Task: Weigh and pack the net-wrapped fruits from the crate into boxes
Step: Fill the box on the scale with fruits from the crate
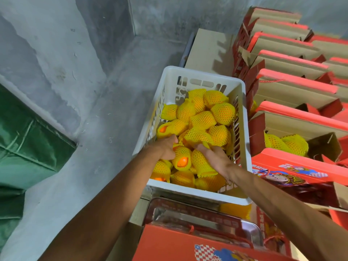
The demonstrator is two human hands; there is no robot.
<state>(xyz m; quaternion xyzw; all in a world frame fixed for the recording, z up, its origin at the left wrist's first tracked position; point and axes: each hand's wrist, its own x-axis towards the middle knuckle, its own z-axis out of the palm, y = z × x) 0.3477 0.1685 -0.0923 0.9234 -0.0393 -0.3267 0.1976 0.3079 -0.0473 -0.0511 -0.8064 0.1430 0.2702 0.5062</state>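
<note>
Both hands down in the white slotted plastic crate (190, 76), landmark for the rest. It holds a heap of orange fruits in yellow foam net sleeves (202, 117). Left hand (166, 147) at the crate's left-centre, fingers curled over one netted fruit (181, 157). Right hand (216, 157) right of centre, fingers dug under the pile; can't tell what it grips. Right of the crate: open red cardboard box (278, 161) with netted fruits inside, more red boxes behind. Nearer than the crate: steel weighing tray (188, 217).
</note>
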